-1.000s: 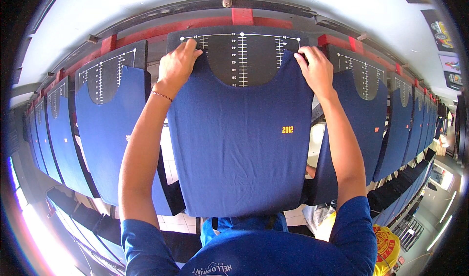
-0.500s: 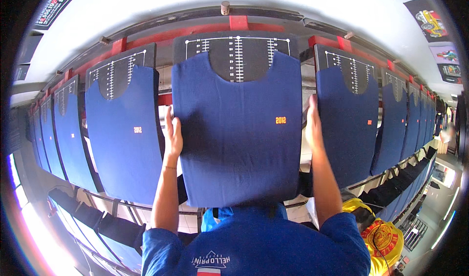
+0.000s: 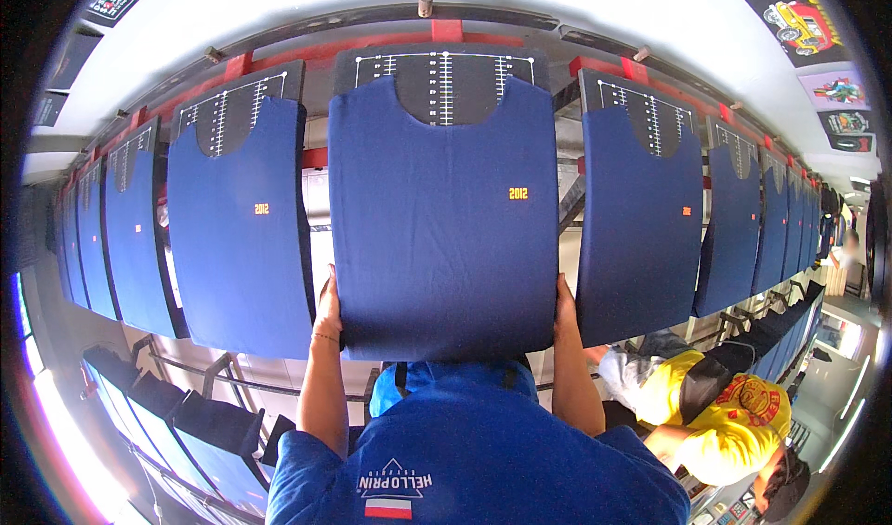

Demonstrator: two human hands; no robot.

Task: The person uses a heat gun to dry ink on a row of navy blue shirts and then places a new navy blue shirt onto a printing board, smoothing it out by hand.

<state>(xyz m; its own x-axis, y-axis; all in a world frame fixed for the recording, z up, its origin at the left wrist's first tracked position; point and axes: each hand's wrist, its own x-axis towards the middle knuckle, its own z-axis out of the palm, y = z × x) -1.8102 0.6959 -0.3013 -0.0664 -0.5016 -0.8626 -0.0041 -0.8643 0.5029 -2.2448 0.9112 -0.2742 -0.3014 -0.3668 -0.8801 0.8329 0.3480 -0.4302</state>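
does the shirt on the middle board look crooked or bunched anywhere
Nothing stands out. The blue shirt lies flat and square on the black board, collar centred on its scale, with the left hand and right hand at its lower corners.

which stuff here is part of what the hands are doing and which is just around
In hand: left hand and right hand at the lower side edges of the blue shirt on the black ruled board.
Just around: neighbouring shirted boards, person in yellow.

Centre of frame: shirt (image 3: pixel 441 228) on pallet board (image 3: pixel 444 84). Left hand (image 3: pixel 328 313) at its lower left edge, right hand (image 3: pixel 564 307) at lower right. Neighbouring boards (image 3: pixel 237 218) left and right. Second person (image 3: pixel 720 413) lower right.
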